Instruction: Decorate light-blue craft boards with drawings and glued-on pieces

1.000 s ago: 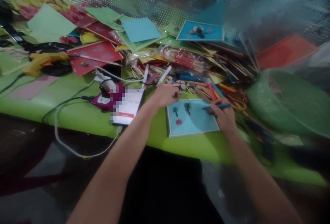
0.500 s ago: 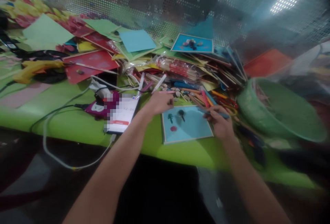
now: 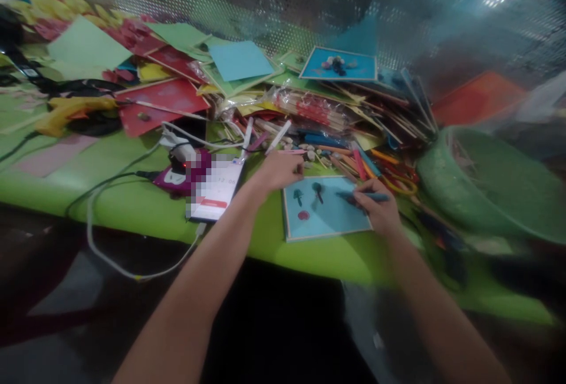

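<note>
A light blue card (image 3: pixel 329 216) with a pale border lies flat on the green table. On it are two small dark green tree shapes and a pinkish-red round spot. My right hand (image 3: pixel 378 204) pinches a blue marker (image 3: pixel 375 196) over the card's right half, tip pointing left; whether the tip touches is unclear. My left hand (image 3: pixel 280 170) rests at the card's upper left corner with curled fingers; anything inside them is hidden. Beyond it lie a white pen (image 3: pixel 278 136) and a pink pen (image 3: pixel 292 152).
A phone (image 3: pixel 216 186) and a purple power socket (image 3: pixel 165 180) with cables lie left of my arm. A green basin (image 3: pixel 486 189) stands at right. Behind are pebbles, bagged sticks (image 3: pixel 309 107), coloured cards and a yellow glue gun (image 3: pixel 73 112). Orange-handled scissors (image 3: pixel 398 177) lie near my right hand.
The marker's tip has come down and left from near the card's upper edge to further onto its surface. My left hand stays at the corner. The whole view has shifted slightly.
</note>
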`<state>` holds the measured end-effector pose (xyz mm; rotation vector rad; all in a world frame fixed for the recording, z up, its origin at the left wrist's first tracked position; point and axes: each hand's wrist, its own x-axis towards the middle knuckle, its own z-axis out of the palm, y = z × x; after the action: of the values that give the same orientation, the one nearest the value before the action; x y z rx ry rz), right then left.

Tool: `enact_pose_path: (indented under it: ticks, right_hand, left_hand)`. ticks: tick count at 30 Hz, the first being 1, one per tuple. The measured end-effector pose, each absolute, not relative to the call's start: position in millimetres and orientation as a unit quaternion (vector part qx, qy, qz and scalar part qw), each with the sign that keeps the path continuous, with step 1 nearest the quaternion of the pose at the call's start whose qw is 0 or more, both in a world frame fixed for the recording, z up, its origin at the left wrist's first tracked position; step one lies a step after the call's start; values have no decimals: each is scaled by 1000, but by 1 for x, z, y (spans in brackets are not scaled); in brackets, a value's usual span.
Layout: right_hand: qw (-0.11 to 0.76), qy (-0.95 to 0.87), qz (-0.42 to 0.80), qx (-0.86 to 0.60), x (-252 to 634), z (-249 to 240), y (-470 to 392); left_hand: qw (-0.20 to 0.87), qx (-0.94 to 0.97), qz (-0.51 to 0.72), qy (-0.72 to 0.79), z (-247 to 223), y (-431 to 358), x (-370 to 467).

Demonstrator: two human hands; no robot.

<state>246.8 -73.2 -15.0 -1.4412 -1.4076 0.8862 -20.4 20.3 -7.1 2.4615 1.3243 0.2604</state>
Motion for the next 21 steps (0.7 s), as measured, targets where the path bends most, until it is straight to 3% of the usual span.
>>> enact_pose_path:
  ticks: [21]
  right_hand:
    - [411, -598, 340, -598, 243, -13, -73]
  left_hand:
    - [171, 865, 101, 460, -8, 20, -22]
